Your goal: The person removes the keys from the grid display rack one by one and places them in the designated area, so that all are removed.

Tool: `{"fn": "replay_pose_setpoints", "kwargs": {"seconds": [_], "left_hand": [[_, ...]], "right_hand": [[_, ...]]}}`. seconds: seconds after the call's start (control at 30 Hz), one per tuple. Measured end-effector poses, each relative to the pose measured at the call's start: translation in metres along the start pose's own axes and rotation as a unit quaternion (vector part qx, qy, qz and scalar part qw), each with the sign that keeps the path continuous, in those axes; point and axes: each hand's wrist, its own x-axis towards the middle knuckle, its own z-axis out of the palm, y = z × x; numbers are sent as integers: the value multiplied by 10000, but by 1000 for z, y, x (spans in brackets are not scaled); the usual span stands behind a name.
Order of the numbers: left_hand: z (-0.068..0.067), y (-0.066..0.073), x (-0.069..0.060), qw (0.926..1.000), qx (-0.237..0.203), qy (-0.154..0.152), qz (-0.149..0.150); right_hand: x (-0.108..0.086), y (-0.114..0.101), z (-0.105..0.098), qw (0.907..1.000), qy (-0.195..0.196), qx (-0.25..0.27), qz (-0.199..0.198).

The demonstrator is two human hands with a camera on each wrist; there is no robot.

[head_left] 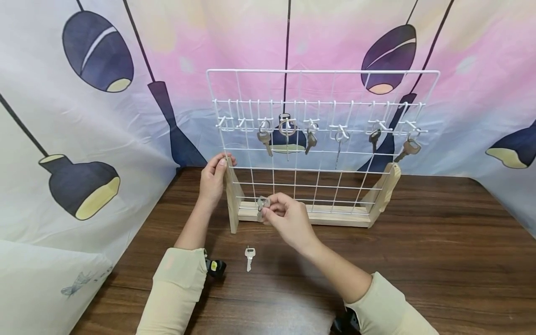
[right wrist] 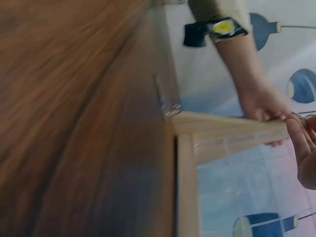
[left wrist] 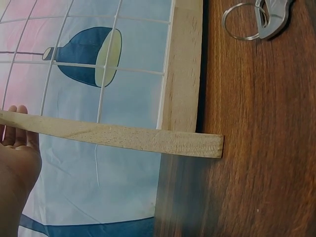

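1. Head view: right hand (head_left: 291, 221) pinches a key (head_left: 264, 203) between its fingers, in front of the rack (head_left: 343, 221).
2. Left hand (head_left: 212, 182) grips the rack's wooden post (head_left: 232, 204) with curled fingers.
3. Another key (head_left: 250, 253) lies on the tabletop (head_left: 452, 242); more keys (head_left: 412, 146) hang from the rack.

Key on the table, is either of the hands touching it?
No, the key lies on the table, apart from both the left hand and the right hand.

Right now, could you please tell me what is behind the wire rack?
Through the wire rack, the backdrop with a printed dark lamp and, lower down, the brown tabletop show. What the wooden base rail and right hand cover cannot be seen.
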Motion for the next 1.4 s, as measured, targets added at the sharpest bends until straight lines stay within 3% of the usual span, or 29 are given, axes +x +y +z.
{"fn": "replay_pose_setpoints", "kwargs": {"seconds": [0.3, 0.57, 0.8, 0.93, 1.13, 1.27, 1.4], "left_hand": [[-1, -2, 0, 10000, 10, -47, -2], [-3, -2, 0, 10000, 19, -38, -8], [-2, 0, 1, 10000, 36, -29, -11], [-1, 0, 0, 10000, -20, 8, -33], [-1, 0, 0, 10000, -17, -6, -19], [-1, -1, 0, 10000, -50, 2, -46], [-1, -1, 1, 9999, -77, 37, -77]], "right_hand": [[-2, 26, -6, 9964, -478, -447, 529], [-11, 36, -8, 9872, -740, -907, 1086], [-17, 43, -6, 9791, -1011, -564, 1673], [-20, 46, -3, 9689, -1190, -264, 2154], [-23, 51, 1, 9401, -1337, 266, 3123], [-26, 57, 3, 9294, -1378, 282, 3412], [-27, 64, 4, 9254, -1439, 272, 3496]]}}
